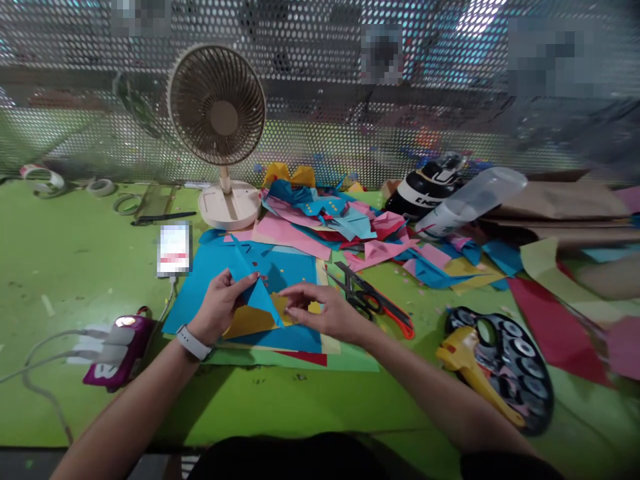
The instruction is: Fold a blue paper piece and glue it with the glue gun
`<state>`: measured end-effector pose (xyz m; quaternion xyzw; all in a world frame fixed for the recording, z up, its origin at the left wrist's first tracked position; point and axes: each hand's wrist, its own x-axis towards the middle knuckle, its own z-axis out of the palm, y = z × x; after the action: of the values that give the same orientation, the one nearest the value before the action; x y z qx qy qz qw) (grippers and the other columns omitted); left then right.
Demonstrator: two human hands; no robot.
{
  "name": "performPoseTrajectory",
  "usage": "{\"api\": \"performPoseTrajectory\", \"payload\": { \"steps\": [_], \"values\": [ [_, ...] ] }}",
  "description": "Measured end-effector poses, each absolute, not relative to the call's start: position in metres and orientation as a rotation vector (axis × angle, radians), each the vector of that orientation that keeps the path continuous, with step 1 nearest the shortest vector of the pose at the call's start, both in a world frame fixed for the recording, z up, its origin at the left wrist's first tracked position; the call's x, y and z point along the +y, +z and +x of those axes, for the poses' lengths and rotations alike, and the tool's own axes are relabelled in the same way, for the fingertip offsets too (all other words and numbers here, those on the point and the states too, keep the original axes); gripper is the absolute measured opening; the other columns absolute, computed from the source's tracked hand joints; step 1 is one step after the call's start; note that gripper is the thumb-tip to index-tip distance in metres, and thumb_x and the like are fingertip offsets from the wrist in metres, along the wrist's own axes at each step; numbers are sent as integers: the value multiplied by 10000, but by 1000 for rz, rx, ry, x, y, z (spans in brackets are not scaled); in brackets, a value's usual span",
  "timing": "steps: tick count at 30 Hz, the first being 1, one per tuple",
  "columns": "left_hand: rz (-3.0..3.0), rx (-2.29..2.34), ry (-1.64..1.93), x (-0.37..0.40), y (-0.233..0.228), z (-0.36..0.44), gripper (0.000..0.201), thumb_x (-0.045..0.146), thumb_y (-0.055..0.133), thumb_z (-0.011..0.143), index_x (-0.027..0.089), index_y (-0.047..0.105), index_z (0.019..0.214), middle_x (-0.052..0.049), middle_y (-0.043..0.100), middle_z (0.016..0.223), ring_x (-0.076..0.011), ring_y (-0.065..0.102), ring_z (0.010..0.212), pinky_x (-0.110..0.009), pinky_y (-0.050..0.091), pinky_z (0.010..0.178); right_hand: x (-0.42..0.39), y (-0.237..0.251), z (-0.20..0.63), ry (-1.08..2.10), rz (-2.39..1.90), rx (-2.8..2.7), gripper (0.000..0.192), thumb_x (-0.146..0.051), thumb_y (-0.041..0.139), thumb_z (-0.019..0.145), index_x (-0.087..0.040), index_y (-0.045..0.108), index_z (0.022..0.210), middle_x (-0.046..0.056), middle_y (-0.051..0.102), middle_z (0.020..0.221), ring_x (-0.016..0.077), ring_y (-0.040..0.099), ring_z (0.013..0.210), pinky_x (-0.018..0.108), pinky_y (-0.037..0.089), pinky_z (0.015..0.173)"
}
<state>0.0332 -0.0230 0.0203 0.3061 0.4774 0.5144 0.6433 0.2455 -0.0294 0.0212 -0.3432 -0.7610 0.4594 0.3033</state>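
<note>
My left hand (221, 305), with a white watch on the wrist, pinches a folded piece of blue paper (261, 301) between thumb and fingers. Just right of that paper is my right hand (325, 310), its thumb and fingers apart and slightly curled, with nothing visible in it. A yellow paper piece (250, 323) lies below the folded blue one. Under both hands is a stack of coloured sheets, a large blue sheet (193, 293) on top. Scissors (367, 303) and an orange-and-black cutter knife (393, 313) rest right of the stack.
A fan (220, 120) stands behind the stack, beside a pile of paper scraps (350, 223). To the left are a phone (174, 250) and a purple power block (120, 350) with cables. A yellow tool (483, 377) on a black palette (525, 380) and bottles (470, 203) are at right.
</note>
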Motion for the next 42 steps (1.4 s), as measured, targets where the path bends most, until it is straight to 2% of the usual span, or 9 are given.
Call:
{"api": "performPoseTrajectory", "payload": {
  "steps": [3, 5, 8, 12, 18, 27, 33, 38, 42],
  "values": [
    [724, 1073, 1105, -28, 21, 38, 364, 296, 854, 570, 163, 525, 648, 29, 648, 606, -68, 551, 482, -172, 395, 446, -27, 11, 245, 810, -717, -2309, 329, -226, 516, 900, -267, 612, 1212, 56, 656, 1036, 144, 624, 884, 280, 495, 776],
    [726, 1051, 1057, -29, 21, 41, 360, 294, 852, 575, 164, 523, 645, 31, 643, 599, -89, 585, 515, -189, 440, 481, -26, 6, 244, 639, -606, -2412, 315, -197, 473, 922, -292, 647, 1166, 50, 657, 1011, 138, 612, 901, 269, 481, 777],
    [702, 1023, 1019, -31, 20, 43, 370, 292, 851, 575, 169, 508, 636, 40, 626, 578, -108, 611, 538, -216, 488, 525, -26, 3, 244, 570, -517, -2422, 309, -194, 445, 940, -285, 673, 1128, 53, 660, 958, 133, 603, 893, 260, 476, 777],
    [705, 1007, 994, -32, 19, 43, 353, 285, 846, 590, 165, 522, 664, 44, 618, 579, -109, 614, 544, -220, 500, 532, -26, 2, 244, 684, -505, -2306, 259, -287, 508, 936, -261, 678, 1131, 54, 659, 927, 130, 607, 874, 245, 483, 762],
    [781, 965, 1046, -35, 17, 45, 311, 305, 822, 631, 158, 568, 736, 26, 666, 655, -86, 584, 523, -202, 470, 502, -24, -5, 243, 1050, -508, -2121, 272, -388, 559, 904, -217, 718, 1044, 58, 650, 914, 125, 628, 840, 232, 506, 723],
    [780, 1011, 1123, -38, 18, 50, 312, 292, 818, 639, 175, 553, 755, 66, 573, 571, -77, 538, 488, -196, 446, 480, -27, -9, 235, 1269, -739, -1856, 276, -483, 670, 793, -217, 741, 807, 46, 663, 814, 144, 628, 762, 277, 515, 717],
    [846, 1015, 1104, -38, 13, 50, 311, 308, 807, 652, 171, 530, 687, 79, 514, 526, -55, 471, 447, -190, 418, 457, -28, -2, 232, 1230, -967, -1896, 424, -587, 584, 813, -187, 652, 688, 19, 614, 681, 143, 563, 664, 292, 469, 683],
    [817, 957, 1067, -38, 14, 49, 286, 331, 783, 682, 164, 552, 664, 64, 538, 553, -60, 480, 471, -209, 456, 500, -28, 3, 234, 1237, -995, -1928, 464, -572, 452, 896, -179, 612, 707, 30, 590, 726, 142, 556, 699, 279, 456, 676],
    [805, 976, 1036, -37, 15, 46, 312, 346, 771, 697, 150, 564, 571, 38, 567, 544, -55, 462, 462, -196, 436, 484, -28, 3, 233, 1422, -1012, -1766, 447, -591, 522, 847, -175, 613, 712, 26, 602, 734, 130, 569, 672, 265, 478, 639]
  ]
}}
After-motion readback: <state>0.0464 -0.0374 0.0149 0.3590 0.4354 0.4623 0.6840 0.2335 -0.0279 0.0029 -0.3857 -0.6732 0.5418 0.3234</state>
